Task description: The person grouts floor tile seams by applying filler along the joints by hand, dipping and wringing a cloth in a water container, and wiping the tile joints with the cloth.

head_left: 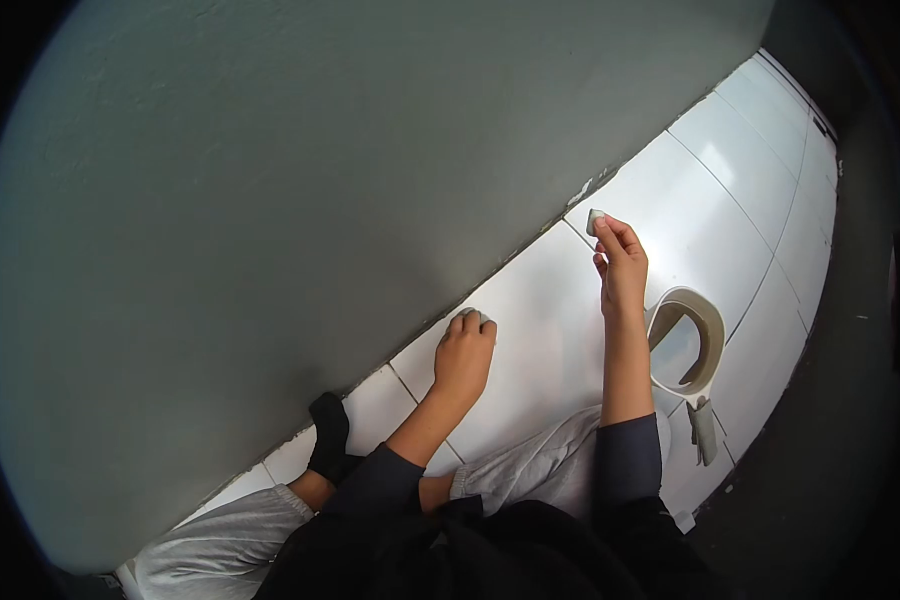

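Observation:
My left hand (pixel 465 350) is closed round a greyish piece (pixel 483 317), mostly hidden under the fingers, low over the white tiles beside the foot of the wall. Farther to the right, my right hand (pixel 622 262) pinches a small pale grey-green piece (pixel 595 222) between thumb and finger, above the floor. A roll of white and tan tape or a similar open ring-shaped container (pixel 711 345) is beside my right forearm, with a grey cloth-like strip (pixel 703 432) at its lower end.
A grey wall (pixel 250 200) rises on the left and meets the white tiled floor (pixel 540 310) along a dark, rough joint. My black-socked foot (pixel 330 430) rests near that joint. Another dark wall (pixel 865 300) borders the floor at right.

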Available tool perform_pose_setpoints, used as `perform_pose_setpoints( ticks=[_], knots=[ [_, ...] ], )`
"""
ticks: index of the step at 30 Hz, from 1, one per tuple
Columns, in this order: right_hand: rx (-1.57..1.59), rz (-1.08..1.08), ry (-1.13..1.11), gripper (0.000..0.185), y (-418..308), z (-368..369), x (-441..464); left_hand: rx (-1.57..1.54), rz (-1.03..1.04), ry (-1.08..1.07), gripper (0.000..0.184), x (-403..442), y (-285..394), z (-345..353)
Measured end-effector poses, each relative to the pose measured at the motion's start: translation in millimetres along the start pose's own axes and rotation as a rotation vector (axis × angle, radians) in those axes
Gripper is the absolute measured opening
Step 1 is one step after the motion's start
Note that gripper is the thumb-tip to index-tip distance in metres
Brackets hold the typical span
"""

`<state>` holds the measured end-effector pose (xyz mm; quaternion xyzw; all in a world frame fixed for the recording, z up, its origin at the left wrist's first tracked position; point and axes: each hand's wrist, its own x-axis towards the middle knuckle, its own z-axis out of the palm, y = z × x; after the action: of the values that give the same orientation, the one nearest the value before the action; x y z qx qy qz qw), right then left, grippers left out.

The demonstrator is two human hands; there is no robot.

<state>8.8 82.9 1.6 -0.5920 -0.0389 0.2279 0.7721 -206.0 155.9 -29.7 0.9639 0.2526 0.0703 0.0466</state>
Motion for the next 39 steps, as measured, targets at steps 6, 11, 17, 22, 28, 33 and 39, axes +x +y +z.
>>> perform_pose_setpoints(
  ticks=[6, 11, 17, 22, 28, 33, 39],
  knots=[
    [0.008, 0.044, 0.048, 0.019, 2.5, -6.1, 5.7, 0.003, 0.161, 0.038, 0.019, 92.5, 25.6, 68.5],
    [0.028, 0.028, 0.031, 0.023, 4.0, -2.8, 3.8, 0.206, 0.239, 0.221, 0.015, 64.4, 3.1, 98.3],
    [-0.016, 0.053, -0.018, 0.02, 12.1, 4.8, -0.2, 0.321, 0.171, 0.251, 0.013, 1.0, -31.6, 89.4],
    [-0.097, 0.039, -0.086, 0.018, 19.5, 8.3, -4.7, 0.394, 0.066, 0.22, 0.013, -52.6, -49.6, 78.2],
    [-0.374, 0.041, -0.408, 0.021, 24.9, 24.8, -35.2, 0.44, -0.035, 0.218, 0.012, -90.1, -64.7, 72.8],
    [-0.461, 0.021, -0.582, 0.022, 38.1, 43.7, -61.6, 0.46, -0.098, 0.172, 0.014, -112.0, -71.2, 65.4],
    [-0.56, -0.03, -0.719, 0.019, 42.8, 60.1, -80.3, -0.133, -0.411, -0.34, 0.024, -100.7, -90.2, 2.5]
  ],
)
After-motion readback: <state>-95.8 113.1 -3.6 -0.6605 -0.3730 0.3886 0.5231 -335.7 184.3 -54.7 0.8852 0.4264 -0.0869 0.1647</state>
